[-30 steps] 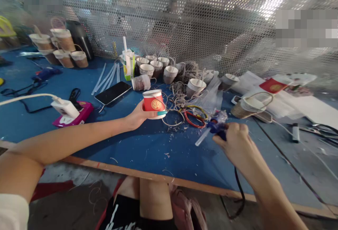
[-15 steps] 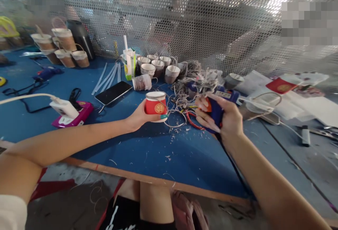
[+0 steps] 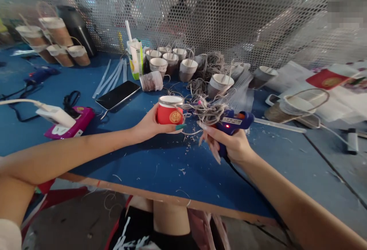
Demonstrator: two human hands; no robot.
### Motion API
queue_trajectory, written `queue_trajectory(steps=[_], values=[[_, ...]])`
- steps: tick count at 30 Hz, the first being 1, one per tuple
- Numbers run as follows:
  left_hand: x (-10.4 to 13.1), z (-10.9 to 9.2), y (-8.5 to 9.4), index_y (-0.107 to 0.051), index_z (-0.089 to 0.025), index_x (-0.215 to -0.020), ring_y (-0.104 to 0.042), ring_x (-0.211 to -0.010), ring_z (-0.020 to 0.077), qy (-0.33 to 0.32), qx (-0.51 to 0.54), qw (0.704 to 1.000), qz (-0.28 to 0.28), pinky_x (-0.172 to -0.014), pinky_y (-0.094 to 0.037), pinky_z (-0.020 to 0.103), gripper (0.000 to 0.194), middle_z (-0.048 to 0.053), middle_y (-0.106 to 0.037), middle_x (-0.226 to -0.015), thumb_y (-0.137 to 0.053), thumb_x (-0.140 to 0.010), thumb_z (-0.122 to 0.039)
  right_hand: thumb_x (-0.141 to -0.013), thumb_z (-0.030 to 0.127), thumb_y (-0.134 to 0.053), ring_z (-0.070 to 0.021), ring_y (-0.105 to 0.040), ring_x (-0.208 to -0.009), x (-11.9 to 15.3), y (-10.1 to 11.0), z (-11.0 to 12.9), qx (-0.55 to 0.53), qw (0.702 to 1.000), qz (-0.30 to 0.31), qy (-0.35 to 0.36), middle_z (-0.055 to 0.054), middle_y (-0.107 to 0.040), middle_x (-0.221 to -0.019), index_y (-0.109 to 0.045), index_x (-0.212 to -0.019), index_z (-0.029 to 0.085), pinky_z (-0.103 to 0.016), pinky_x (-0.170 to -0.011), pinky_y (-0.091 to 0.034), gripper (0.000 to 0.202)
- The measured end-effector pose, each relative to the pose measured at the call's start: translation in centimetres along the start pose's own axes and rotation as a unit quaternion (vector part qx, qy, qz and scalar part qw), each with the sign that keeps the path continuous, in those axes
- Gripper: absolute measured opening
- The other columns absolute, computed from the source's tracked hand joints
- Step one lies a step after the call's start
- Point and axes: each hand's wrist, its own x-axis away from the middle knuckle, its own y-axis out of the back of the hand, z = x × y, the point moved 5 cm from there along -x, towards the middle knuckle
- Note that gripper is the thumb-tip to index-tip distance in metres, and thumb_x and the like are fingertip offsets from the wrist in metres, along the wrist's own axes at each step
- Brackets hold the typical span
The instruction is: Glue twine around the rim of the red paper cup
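Note:
My left hand (image 3: 149, 125) is wrapped round a small red cup (image 3: 169, 114) with a gold emblem and a pale rim, its thumb across the front. To the right, my right hand (image 3: 226, 141) grips a blue glue gun (image 3: 233, 122) with a small red light lit. A clear glue stick (image 3: 279, 125) sticks out of the gun's back end. Tangled grey strands (image 3: 210, 113) hang at the gun's front, between it and the cup, and hide the nozzle.
Several small pots (image 3: 188, 69) with handles stand behind the cup. A phone (image 3: 118, 96), clear sticks (image 3: 110, 81) and a purple power strip (image 3: 70, 123) lie left. At the right are a handled basket (image 3: 289, 108) and a red paper (image 3: 327, 78). A perforated metal screen (image 3: 218, 17) rises behind.
The glue gun in my right hand has turned level and dropped slightly, and grey strands have come off the pile with it, towards the cup. My left hand still holds the cup.

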Motion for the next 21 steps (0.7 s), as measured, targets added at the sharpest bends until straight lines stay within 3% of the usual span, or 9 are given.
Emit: queue_trajectory(steps=[7,12,21], values=[[0.10,-0.09,0.05,-0.056,-0.018,-0.109,-0.067,-0.105,0.0278,-0.003,-0.029,0.999,0.014,-0.096,-0.054,0.048,0.068,0.009,-0.070,-0.114,-0.090,-0.051,-0.026,-0.074,0.054,-0.077,-0.0104,-0.047,-0.027,0.04,0.14,-0.42,0.008,1.000,0.000,-0.028,0.001,-0.050,-0.032,-0.051,-0.032,0.023,-0.030,-0.046,-0.052,0.059],[0.18,-0.24,-0.02,-0.056,-0.017,-0.108,-0.067,-0.103,0.0273,0.004,-0.027,1.000,0.004,-0.095,-0.054,0.048,0.069,0.009,-0.070,-0.112,-0.090,-0.049,-0.025,-0.077,0.050,-0.077,-0.0098,-0.046,-0.028,0.05,-0.13,0.13,0.004,1.000,0.002,-0.010,0.002,-0.047,-0.031,-0.052,-0.034,0.023,-0.031,-0.054,-0.056,0.056],[0.11,-0.05,0.16,-0.058,-0.019,-0.106,-0.066,-0.101,0.0277,-0.015,-0.029,0.999,0.017,-0.093,-0.054,0.048,0.065,0.009,-0.071,-0.109,-0.089,-0.050,-0.027,-0.074,0.046,-0.080,-0.0123,-0.048,-0.031,-0.04,0.04,-0.11,0.004,1.000,-0.009,-0.016,0.001,-0.047,-0.032,-0.057,-0.039,0.023,-0.028,-0.035,-0.043,0.047]])
